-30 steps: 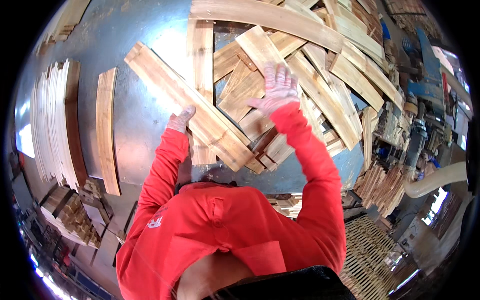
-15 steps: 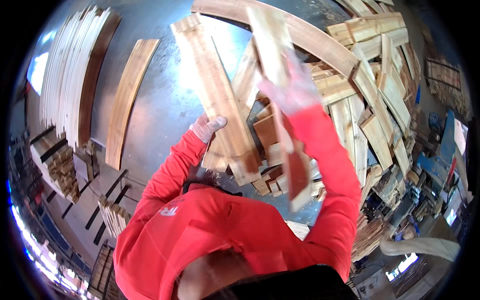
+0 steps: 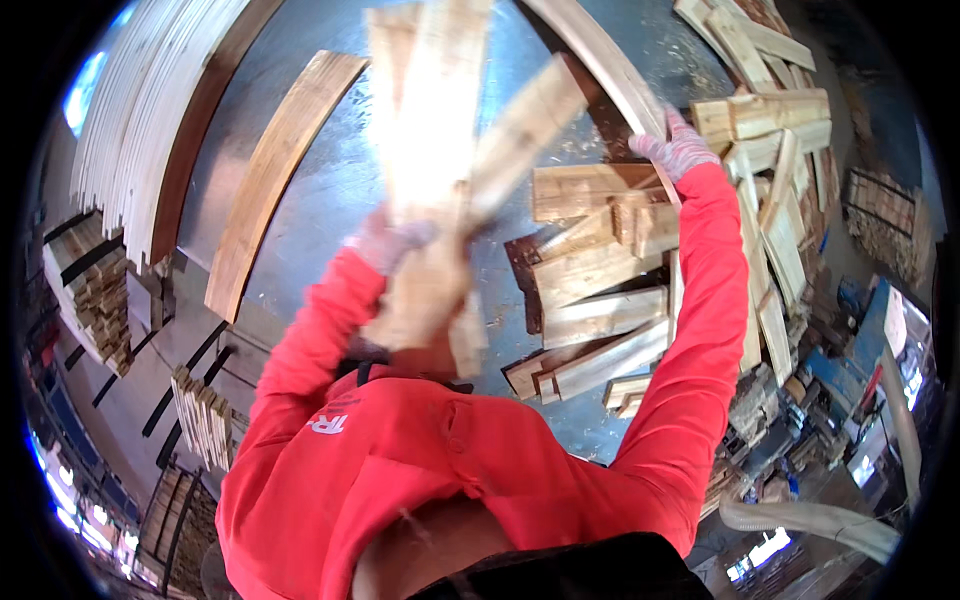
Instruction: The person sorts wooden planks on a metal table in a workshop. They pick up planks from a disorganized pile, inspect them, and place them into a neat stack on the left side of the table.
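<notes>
My left hand (image 3: pixel 393 243), in a light glove, is closed round the side of a wooden board (image 3: pixel 437 120). That board is bright with glare and blurred at its near end. More boards lie against or beneath it; how many are in the grip I cannot tell. A slanting board (image 3: pixel 530 125) crosses behind it to the right. On the right, my gloved right hand (image 3: pixel 682 148) grips the edge of a long plank (image 3: pixel 600 55), which runs away toward the far edge of the view. Its fingers are bent over the plank's edge, and the thumb points left.
Short board pieces (image 3: pixel 600 270) lie in a loose pile on the grey metal table (image 3: pixel 300 230). A single plank (image 3: pixel 285 170) and a tall row of stacked boards (image 3: pixel 160 110) lie at left. A bigger heap of boards (image 3: pixel 765 120) fills the right. A ribbed hose (image 3: pixel 810 520) runs at lower right.
My right hand has let go of a short board and moved right onto the long plank, which has swung. My left hand has shifted slightly left, with another board now over its board.
</notes>
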Demonstrator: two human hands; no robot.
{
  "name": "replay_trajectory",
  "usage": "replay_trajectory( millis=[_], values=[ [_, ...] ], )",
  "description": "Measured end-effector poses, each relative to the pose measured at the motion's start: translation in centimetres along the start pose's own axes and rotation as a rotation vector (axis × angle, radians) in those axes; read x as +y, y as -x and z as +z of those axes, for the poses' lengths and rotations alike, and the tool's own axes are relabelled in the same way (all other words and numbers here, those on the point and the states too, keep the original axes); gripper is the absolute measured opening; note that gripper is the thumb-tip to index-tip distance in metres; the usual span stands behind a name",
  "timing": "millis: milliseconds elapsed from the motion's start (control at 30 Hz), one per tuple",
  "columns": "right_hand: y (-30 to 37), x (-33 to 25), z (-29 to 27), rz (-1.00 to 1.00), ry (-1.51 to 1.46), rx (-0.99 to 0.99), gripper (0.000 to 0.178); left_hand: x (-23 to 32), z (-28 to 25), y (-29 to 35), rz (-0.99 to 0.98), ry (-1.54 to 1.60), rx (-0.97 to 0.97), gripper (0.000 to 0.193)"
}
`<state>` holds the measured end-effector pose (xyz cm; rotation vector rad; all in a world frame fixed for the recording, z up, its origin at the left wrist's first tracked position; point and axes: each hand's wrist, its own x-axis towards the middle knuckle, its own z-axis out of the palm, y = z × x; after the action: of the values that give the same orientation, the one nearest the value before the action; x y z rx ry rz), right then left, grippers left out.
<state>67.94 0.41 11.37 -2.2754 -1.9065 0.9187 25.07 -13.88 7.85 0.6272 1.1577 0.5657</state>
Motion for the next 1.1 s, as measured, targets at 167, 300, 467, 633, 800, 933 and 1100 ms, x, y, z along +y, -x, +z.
replay_trajectory(
  millis=[167,300,467,633,800,933,1100],
  values=[
    [8.7,-2.6,4.2,-0.010,-2.098,-0.841,0.087,8.1,-6.3,5.5,0.268,-0.453,0.190,0.074],
    [14.8,-6.2,8.9,-0.070,-2.222,-0.347,0.096,7.5,-3.1,6.1,0.362,-1.442,0.570,0.091],
    [17.6,-6.7,13.8,-0.201,-2.195,-0.444,0.081,1.8,0.0,2.5,0.027,-1.576,0.520,0.099],
    [20.3,-12.7,27.0,0.376,-1.199,-0.227,0.042,2.7,-0.7,3.1,0.064,-1.494,0.440,0.099],
    [20.6,-21.9,28.4,-0.130,-0.438,-0.467,0.085,1.8,-1.7,7.9,0.156,-1.424,0.386,0.111],
    [21.3,-17.6,29.0,-0.180,-0.650,-0.504,0.066,0.5,-2.3,7.9,0.062,-1.593,0.453,0.111],
    [17.8,-12.8,35.7,-0.111,-1.724,-0.528,0.069,1.1,-5.4,5.9,0.195,-0.347,-0.214,0.088]
  ],
)
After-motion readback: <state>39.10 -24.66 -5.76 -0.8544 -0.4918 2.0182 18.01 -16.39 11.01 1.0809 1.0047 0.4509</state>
